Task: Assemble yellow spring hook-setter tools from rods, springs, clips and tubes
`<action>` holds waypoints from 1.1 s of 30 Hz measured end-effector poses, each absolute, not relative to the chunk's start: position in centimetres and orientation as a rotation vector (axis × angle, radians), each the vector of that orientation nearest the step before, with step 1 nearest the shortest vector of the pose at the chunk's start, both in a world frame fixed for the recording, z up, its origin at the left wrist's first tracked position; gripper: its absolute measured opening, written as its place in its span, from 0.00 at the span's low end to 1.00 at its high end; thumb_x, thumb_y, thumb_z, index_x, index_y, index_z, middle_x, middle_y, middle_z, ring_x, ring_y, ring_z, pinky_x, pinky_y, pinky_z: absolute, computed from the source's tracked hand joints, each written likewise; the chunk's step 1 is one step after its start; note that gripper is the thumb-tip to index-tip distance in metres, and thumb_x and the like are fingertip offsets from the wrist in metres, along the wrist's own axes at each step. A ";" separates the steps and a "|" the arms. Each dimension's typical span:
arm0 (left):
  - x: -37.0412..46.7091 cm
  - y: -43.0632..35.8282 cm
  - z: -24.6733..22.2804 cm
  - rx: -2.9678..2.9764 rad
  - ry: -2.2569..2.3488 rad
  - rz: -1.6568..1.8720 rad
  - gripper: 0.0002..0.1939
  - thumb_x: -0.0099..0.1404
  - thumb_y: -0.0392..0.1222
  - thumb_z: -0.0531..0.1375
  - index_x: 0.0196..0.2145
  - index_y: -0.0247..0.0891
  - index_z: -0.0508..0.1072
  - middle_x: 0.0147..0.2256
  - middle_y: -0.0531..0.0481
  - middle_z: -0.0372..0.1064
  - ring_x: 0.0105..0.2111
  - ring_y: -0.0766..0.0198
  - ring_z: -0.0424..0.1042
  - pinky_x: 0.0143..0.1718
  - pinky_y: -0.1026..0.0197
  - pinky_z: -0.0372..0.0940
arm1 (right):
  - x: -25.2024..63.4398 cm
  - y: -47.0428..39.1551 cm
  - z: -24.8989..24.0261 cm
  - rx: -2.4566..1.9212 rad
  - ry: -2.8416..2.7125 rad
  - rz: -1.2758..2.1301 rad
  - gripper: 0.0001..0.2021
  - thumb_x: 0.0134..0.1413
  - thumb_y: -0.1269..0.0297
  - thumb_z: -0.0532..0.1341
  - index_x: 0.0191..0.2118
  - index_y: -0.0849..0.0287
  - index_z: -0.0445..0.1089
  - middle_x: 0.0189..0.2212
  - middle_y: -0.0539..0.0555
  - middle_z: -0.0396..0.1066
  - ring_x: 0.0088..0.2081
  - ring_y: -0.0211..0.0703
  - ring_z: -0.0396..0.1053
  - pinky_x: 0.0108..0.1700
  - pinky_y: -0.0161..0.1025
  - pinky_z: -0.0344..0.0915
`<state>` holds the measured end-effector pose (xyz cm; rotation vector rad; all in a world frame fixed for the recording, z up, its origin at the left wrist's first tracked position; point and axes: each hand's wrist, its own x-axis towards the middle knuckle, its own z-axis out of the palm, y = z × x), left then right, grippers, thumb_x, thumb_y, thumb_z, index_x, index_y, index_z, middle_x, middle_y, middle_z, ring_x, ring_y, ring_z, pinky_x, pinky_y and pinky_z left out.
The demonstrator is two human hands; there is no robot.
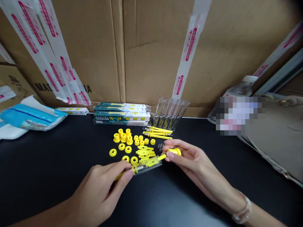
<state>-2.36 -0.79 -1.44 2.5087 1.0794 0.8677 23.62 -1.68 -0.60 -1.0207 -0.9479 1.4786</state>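
My left hand (101, 189) is closed on a clear plastic tube (151, 167), which lies tilted with its far end up to the right. Inside the tube are yellow parts and a silvery metal piece. At that end my right hand (191, 160) pinches a yellow flanged cap (176, 152) between thumb and fingers. A yellow stem (162, 157) runs from the cap toward the tube's mouth. Just beyond the hands lie yellow flat-ended sticks (145, 152), yellow rings (113, 152), small yellow collars (146, 141), larger yellow caps (116, 137) and small metal springs (161, 147).
Behind the parts, several clear tubes (170, 113) stand beside stacked printed boxes (121, 114). Yellow rods with metal pieces (157, 132) lie before them. A blue packet (33, 114) is at left; a plastic bottle (241, 86) and grey bag (279, 135) at right. Cardboard (146, 63) walls the back.
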 end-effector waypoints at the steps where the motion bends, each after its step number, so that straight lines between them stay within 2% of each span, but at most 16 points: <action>1: -2.3 -0.8 -1.4 2.511 1.081 0.871 0.11 0.75 0.43 0.51 0.39 0.43 0.73 0.30 0.57 0.78 0.25 0.67 0.78 0.25 0.68 0.65 | 23.8 -1.6 -0.5 -1.026 -0.963 1.458 0.15 0.47 0.65 0.75 0.42 0.56 0.77 0.37 0.49 0.75 0.37 0.32 0.71 0.44 0.27 0.68; 4: -2.3 -0.8 -1.3 2.511 1.072 0.864 0.11 0.75 0.43 0.51 0.38 0.43 0.73 0.30 0.57 0.78 0.25 0.67 0.78 0.25 0.68 0.65 | 24.7 -1.0 -0.5 -1.065 -1.047 1.288 0.15 0.49 0.61 0.74 0.43 0.55 0.76 0.39 0.50 0.75 0.40 0.35 0.72 0.45 0.29 0.68; 8: -2.4 -0.9 -1.3 2.531 1.049 0.844 0.11 0.75 0.43 0.51 0.38 0.43 0.73 0.30 0.58 0.78 0.24 0.68 0.77 0.25 0.67 0.65 | 26.3 -0.4 -0.6 -1.208 -1.345 0.826 0.13 0.56 0.57 0.69 0.45 0.54 0.74 0.42 0.52 0.73 0.38 0.39 0.70 0.39 0.33 0.68; 12: -2.4 -0.9 -1.6 2.600 1.007 0.828 0.10 0.75 0.43 0.51 0.42 0.43 0.72 0.34 0.57 0.79 0.26 0.67 0.78 0.27 0.66 0.65 | 26.6 -0.4 -1.0 -1.307 -1.772 0.532 0.11 0.62 0.63 0.63 0.49 0.52 0.69 0.42 0.51 0.73 0.39 0.40 0.71 0.42 0.36 0.67; 16: -2.4 -0.9 -1.6 2.607 0.973 0.795 0.10 0.75 0.41 0.51 0.41 0.43 0.71 0.33 0.57 0.78 0.25 0.67 0.78 0.26 0.65 0.65 | 26.0 -0.6 -1.7 -1.263 -2.050 0.510 0.17 0.62 0.71 0.62 0.54 0.49 0.64 0.41 0.47 0.74 0.40 0.39 0.74 0.46 0.35 0.67; 21: -2.4 -0.9 -1.5 2.589 0.967 0.775 0.09 0.75 0.41 0.51 0.41 0.42 0.71 0.32 0.57 0.78 0.25 0.67 0.77 0.26 0.65 0.65 | 25.9 -0.3 -2.6 -1.250 -2.094 0.502 0.18 0.62 0.73 0.62 0.54 0.49 0.64 0.44 0.46 0.76 0.45 0.39 0.75 0.49 0.36 0.68; 25: -2.5 -1.0 -1.6 2.575 0.961 0.732 0.09 0.75 0.41 0.51 0.40 0.43 0.71 0.30 0.57 0.76 0.25 0.66 0.77 0.26 0.64 0.64 | 26.2 -0.2 -2.3 -1.247 -2.073 0.485 0.15 0.59 0.70 0.66 0.50 0.49 0.68 0.44 0.46 0.76 0.44 0.40 0.75 0.47 0.35 0.69; 28: -2.5 -1.0 -1.6 2.589 0.959 0.733 0.10 0.75 0.41 0.51 0.41 0.42 0.71 0.31 0.57 0.77 0.24 0.67 0.76 0.26 0.64 0.63 | 26.4 -0.4 -1.6 -1.239 -1.998 0.524 0.15 0.59 0.67 0.67 0.51 0.49 0.67 0.42 0.47 0.77 0.42 0.40 0.76 0.46 0.35 0.70; 30: -2.5 -0.9 -1.6 2.590 0.953 0.727 0.10 0.75 0.41 0.51 0.41 0.42 0.71 0.31 0.57 0.76 0.24 0.67 0.76 0.26 0.64 0.63 | 26.6 -0.5 -1.0 -1.225 -1.919 0.497 0.14 0.62 0.66 0.64 0.51 0.50 0.67 0.42 0.49 0.76 0.40 0.40 0.76 0.43 0.35 0.71; 33: -2.5 -0.9 -1.5 2.583 0.957 0.713 0.10 0.75 0.41 0.50 0.41 0.42 0.71 0.30 0.58 0.76 0.25 0.67 0.76 0.26 0.64 0.63 | 27.0 -0.5 -0.4 -1.219 -1.913 0.354 0.09 0.66 0.69 0.58 0.49 0.52 0.68 0.39 0.50 0.71 0.33 0.38 0.71 0.34 0.34 0.68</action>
